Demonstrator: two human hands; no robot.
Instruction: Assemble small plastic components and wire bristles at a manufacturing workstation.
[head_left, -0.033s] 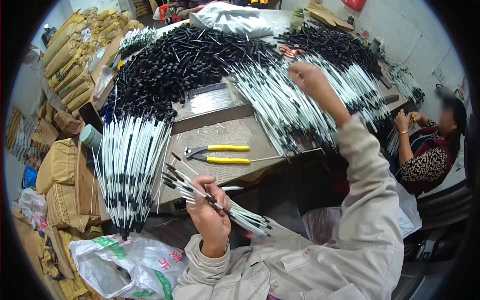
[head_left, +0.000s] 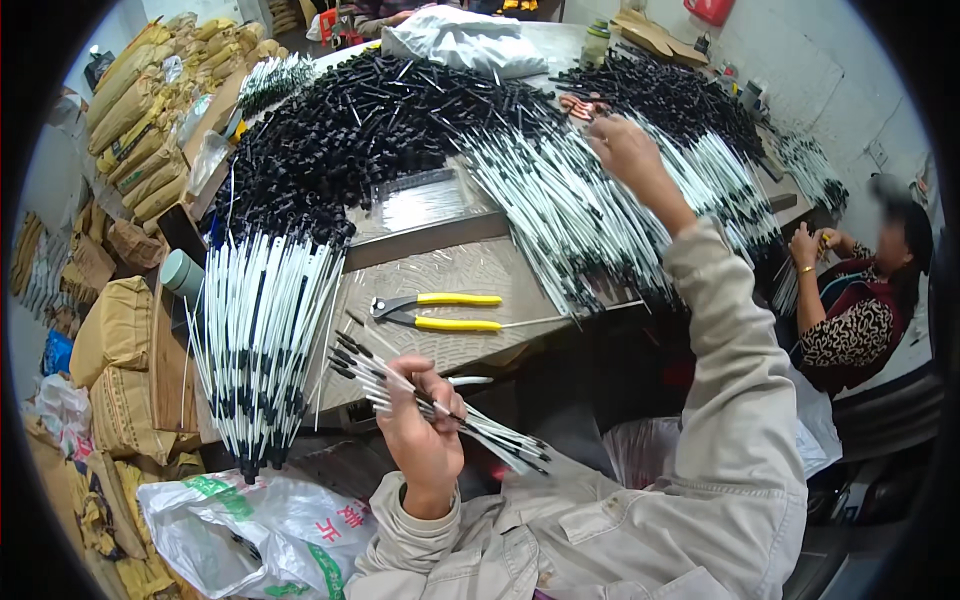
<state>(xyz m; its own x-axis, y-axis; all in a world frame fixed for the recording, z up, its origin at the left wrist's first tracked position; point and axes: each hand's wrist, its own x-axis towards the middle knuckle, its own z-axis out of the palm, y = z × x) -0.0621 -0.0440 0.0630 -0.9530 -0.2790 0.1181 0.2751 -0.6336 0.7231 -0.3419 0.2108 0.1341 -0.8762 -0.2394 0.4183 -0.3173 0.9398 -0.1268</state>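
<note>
My left hand [head_left: 425, 430] is closed around a bundle of thin white rods with black ends [head_left: 500, 437], held slanting above my lap. My right hand [head_left: 628, 155] reaches over the pile of white and black rods [head_left: 560, 200] on the table. Its fingers are curled together, and whether anything sits between them cannot be made out. Just past the fingertips lies a small reddish-brown item [head_left: 582, 106]. Yellow-handled pliers [head_left: 440, 310] rest on the table in front of me, jaws to the left.
A heap of black parts [head_left: 350, 130] covers the far table. Another rod bundle [head_left: 265, 350] overhangs the left edge, above a white plastic bag [head_left: 250, 535]. A clear tray [head_left: 420, 200] stands mid-table. To the right sits another person [head_left: 860, 290]; stacked sacks [head_left: 150, 120] are at left.
My right hand has shifted slightly, its fingertips now pointing more toward the far side. My left hand and its bundle have barely moved.
</note>
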